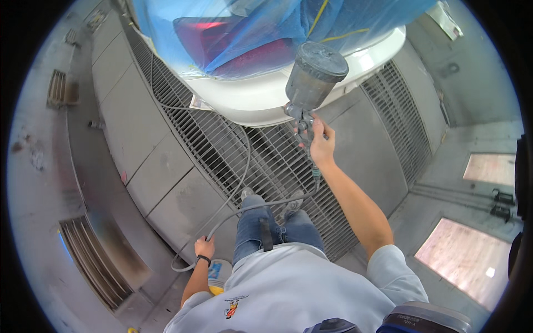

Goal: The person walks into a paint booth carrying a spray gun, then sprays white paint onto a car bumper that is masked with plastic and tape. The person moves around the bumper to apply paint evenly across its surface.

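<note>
My right hand (320,140) is closed round the handle of a grey spray gun (303,117), whose metal paint cup (316,76) sits on top. The gun is close to a white car bumper (244,102); whether paint is coming out I cannot tell. Blue masking film (266,28) with yellow lines covers the bodywork above, and a red tail light (222,47) shows through it. A grey air hose (266,204) runs from the gun's handle across my legs to my left hand (204,247), which grips it low at my left side.
Metal floor grating (205,141) runs beneath the car and my feet, beside grey floor panels (133,119). A white bucket (220,272) with a yellow lower part stands by my left arm. More hose loops over the grating. Grey booth walls with a slatted vent (95,261) stand at the left.
</note>
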The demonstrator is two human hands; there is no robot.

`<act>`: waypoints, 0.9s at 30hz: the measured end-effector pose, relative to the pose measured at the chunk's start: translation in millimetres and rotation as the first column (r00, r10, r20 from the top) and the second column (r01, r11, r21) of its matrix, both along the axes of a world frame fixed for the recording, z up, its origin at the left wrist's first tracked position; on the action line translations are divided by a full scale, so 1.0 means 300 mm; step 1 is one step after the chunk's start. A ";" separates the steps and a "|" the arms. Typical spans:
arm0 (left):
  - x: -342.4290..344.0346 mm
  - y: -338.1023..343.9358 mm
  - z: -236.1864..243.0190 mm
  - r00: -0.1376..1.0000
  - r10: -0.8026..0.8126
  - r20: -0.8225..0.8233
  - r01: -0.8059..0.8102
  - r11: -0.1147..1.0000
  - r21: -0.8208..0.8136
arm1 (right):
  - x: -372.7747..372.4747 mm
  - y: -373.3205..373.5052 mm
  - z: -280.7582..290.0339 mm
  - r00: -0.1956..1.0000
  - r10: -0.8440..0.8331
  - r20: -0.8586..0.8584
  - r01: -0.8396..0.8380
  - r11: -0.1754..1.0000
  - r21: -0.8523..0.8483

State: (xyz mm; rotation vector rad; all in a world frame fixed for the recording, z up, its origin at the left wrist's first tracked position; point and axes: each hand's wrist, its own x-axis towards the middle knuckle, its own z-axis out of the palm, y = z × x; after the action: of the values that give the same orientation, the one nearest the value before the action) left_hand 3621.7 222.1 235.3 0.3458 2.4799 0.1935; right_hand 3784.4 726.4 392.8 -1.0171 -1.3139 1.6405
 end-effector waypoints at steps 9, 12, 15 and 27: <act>0.215 -0.214 -0.062 0.986 0.164 0.020 -0.162 0.985 -0.062 | -0.294 -0.038 -0.036 0.990 0.135 0.039 -0.138 0.988 0.074; 0.165 -0.204 -0.067 0.980 0.177 0.093 -0.174 0.984 -0.041 | -0.326 0.005 -0.076 0.995 0.087 0.052 -0.096 0.974 0.203; 0.114 -0.165 -0.074 0.980 0.116 0.163 -0.120 0.993 0.017 | -0.268 0.068 -0.086 0.999 0.010 0.036 -0.015 0.992 0.127; -0.035 -0.071 -0.105 0.976 -0.151 0.154 0.149 0.988 0.029 | -0.014 0.232 -0.036 0.914 -0.403 0.051 0.383 0.896 0.226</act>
State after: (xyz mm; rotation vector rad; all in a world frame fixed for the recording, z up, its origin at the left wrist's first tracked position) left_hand 3611.3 200.8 203.9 0.5039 2.2879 0.1722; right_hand 3780.2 796.0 382.1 -1.1545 -1.2173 1.1334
